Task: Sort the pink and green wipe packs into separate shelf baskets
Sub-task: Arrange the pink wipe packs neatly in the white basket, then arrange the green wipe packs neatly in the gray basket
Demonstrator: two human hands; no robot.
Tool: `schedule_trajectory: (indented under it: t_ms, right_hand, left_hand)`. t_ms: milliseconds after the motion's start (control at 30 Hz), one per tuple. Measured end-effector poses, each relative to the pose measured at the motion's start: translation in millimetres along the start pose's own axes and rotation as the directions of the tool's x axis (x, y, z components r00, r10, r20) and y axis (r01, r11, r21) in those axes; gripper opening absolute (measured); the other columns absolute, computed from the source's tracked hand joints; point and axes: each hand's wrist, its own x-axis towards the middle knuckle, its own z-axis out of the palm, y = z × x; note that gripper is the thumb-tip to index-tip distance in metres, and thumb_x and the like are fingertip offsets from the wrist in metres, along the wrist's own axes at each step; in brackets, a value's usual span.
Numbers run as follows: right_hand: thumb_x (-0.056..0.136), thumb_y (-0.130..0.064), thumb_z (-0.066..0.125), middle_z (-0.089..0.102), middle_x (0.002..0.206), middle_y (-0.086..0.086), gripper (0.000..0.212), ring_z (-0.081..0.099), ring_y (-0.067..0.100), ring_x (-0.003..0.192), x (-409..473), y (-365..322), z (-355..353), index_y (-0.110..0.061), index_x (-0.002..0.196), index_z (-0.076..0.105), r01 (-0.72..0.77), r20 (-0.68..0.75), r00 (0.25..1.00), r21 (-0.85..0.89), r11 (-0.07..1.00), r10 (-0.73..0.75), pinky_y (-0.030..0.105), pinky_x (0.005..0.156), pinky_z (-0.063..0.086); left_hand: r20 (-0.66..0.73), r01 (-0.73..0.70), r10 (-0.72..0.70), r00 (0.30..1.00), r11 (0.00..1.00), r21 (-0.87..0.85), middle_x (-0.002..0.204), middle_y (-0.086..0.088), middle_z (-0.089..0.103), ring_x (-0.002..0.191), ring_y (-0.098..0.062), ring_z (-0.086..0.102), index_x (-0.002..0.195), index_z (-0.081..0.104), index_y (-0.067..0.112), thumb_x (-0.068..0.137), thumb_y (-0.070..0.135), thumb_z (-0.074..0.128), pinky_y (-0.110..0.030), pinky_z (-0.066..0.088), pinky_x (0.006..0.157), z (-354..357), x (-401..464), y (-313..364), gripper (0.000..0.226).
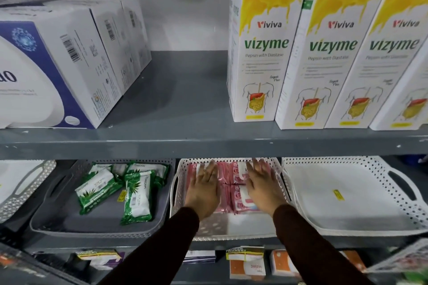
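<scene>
Both hands are down in the middle white basket (177,188) on the lower shelf, palms flat on the pink wipe packs (236,183). Left hand (203,190) rests on the left side of the pile, right hand (262,188) on the right side, w/ a strip of pink showing between them. Fingers (208,170) on both are spread and straight, not curled around anything, just pressing on top of the packs. Dark sleeves (308,238) run back toward the camera.

The pink packs lie flat in rows, approx 2 across, all inside that white basket. The green wipe packs (136,194) sit in the grey basket (46,220) just to the left, kinda loose: a couple lying at angles up front, more bunched at the back. So colours are apart, no pink in the grey one that I can see.

Right of the hands there's a white perforated tray (370,222) w/ a small yellow sticker (338,194) in it. Upper shelf has Vizyme cartons (259,53) standing in a row on the right and white/blue boxes (58,65) on the left. Below, some orange and white packs, too blurry to read.
</scene>
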Motion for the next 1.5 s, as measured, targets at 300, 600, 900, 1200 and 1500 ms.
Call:
schedule_trajectory:
  t_ms: [300,600,900,1200,1500]
  right_hand:
    - [0.102,-0.045,0.022,-0.001,0.167,-0.001,0.062,-0.004,0.027,0.153,19,16,37,-0.022,0.157,0.003,-0.043,0.113,0.992,-0.086,0.995,0.053,0.051,0.123,0.002]
    - [0.097,-0.033,0.041,0.043,0.151,0.016,0.045,0.041,0.035,0.138,16,-49,17,-0.017,0.139,0.047,-0.174,-0.026,0.984,0.114,0.978,0.178,0.054,0.114,0.032]
    - [0.089,-0.017,0.062,0.067,0.083,0.000,0.010,0.063,0.013,0.072,-39,-294,79,-0.017,0.098,0.066,-0.249,0.271,0.957,0.583,0.773,0.104,0.024,0.070,0.042]
    - [0.081,-0.049,0.070,0.041,0.144,0.014,0.077,0.037,0.037,0.131,-7,-325,115,-0.013,0.141,0.038,-0.286,0.231,0.933,0.005,0.958,0.277,0.042,0.099,0.043]
    - [0.089,0.001,0.056,0.063,0.123,0.013,0.047,0.061,0.029,0.113,9,-291,134,-0.015,0.133,0.059,-0.169,0.233,0.966,0.242,0.956,0.112,0.031,0.093,0.044]
  left_hand:
    - [0.111,0.109,-0.107,0.988,0.994,-0.019,0.161,-0.002,-0.009,0.145,-0.030,-0.016,0.153,-0.005,0.013,0.104,0.039,0.017,-0.042,-0.021,0.112,23,12,-7,0.059]
    - [-0.244,-0.054,-0.025,0.969,0.948,-0.313,0.123,-0.013,0.064,0.114,-0.029,0.055,0.125,0.059,0.012,0.090,0.026,0.040,-0.037,0.043,0.100,-56,-23,-73,0.042]
    - [0.048,0.245,-0.259,0.965,0.817,-0.522,0.128,-0.016,0.062,0.111,-0.028,0.061,0.138,0.051,0.021,0.093,0.004,0.051,-0.028,0.046,0.090,-77,-83,-225,0.048]
    - [0.295,0.160,-0.055,0.954,0.925,-0.346,0.131,-0.024,0.056,0.117,-0.033,0.054,0.130,0.053,0.000,0.086,-0.004,0.047,-0.033,0.047,0.095,-88,-76,-247,0.045]
    - [0.479,0.302,-0.125,0.869,0.901,-0.312,0.110,-0.019,0.062,0.094,-0.030,0.061,0.113,0.056,-0.002,0.093,0.011,0.045,-0.029,0.043,0.063,-88,-107,-250,0.027]
